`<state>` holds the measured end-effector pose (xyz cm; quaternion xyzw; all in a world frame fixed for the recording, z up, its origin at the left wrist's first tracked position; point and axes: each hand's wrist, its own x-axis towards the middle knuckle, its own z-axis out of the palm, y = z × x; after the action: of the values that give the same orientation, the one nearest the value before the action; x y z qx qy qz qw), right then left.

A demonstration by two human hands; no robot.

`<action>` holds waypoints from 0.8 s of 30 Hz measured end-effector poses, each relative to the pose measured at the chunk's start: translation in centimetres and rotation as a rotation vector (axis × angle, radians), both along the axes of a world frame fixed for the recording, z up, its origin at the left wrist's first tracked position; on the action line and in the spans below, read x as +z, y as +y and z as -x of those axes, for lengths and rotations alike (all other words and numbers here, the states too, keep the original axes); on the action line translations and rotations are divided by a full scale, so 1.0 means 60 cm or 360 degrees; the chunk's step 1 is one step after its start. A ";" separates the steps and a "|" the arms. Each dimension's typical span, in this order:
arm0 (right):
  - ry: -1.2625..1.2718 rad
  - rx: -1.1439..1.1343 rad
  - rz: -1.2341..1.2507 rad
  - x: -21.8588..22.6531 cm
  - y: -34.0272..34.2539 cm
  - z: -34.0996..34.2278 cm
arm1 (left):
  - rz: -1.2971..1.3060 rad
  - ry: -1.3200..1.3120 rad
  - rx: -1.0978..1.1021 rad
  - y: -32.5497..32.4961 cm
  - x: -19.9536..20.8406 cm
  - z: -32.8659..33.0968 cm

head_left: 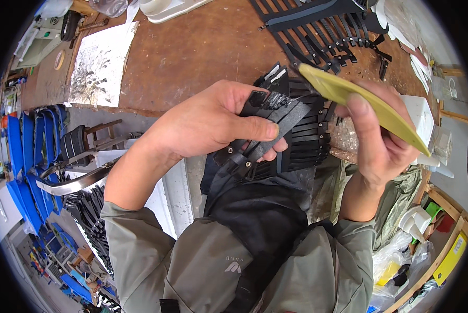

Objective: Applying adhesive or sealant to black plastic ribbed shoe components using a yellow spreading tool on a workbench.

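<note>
My left hand [213, 122] is closed on black straps [289, 122]. The thumb presses across them, and fingertips show beneath. Small round metal rivets dot their lower ends, and a wet, shiny black smear lies across the upper part. My right hand [377, 135] grips a tool with a long, flat yellow handle [367, 99], thumb along its side. The dark end of this tool points left, just above the straps; its exact kind is unclear. Under my hands, a black piece with many strips [304, 133] lies at the table edge and over my lap.
Another black slatted piece with strips [312, 31] lies on the brown table [192, 52] at the far right. A black-stained paper sheet [101, 65] lies at the left. Blue chair-like shapes [33, 141] and a bundle of black strips [90, 219] stand on the left.
</note>
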<state>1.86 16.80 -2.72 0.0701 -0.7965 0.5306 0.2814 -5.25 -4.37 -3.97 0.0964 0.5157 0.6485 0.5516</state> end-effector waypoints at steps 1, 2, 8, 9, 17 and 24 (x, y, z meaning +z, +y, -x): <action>0.0001 -0.0012 -0.0003 0.000 0.008 -0.003 | -0.0003 0.0001 -0.0012 0.002 0.001 0.000; 0.0093 0.0236 -0.0067 -0.002 0.013 -0.007 | 0.0006 -0.0013 0.0010 0.000 0.000 -0.002; -0.0148 -0.0116 0.0040 -0.008 0.019 -0.019 | 0.0084 -0.0029 0.0091 -0.002 0.007 -0.003; -0.0147 -0.0126 0.0039 -0.008 0.024 -0.021 | 0.0089 -0.0042 0.0123 -0.002 0.008 -0.003; 0.0047 -0.0087 0.0001 -0.007 0.023 -0.013 | 0.0181 0.0001 0.0097 0.001 0.019 -0.007; 0.0364 0.0610 -0.0365 -0.006 -0.014 0.004 | 0.0061 0.0101 0.0011 -0.001 0.016 -0.009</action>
<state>1.63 15.98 -3.09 0.3111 -0.7865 0.4690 0.2542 -4.68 -4.44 -3.03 0.1047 0.5456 0.6369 0.5345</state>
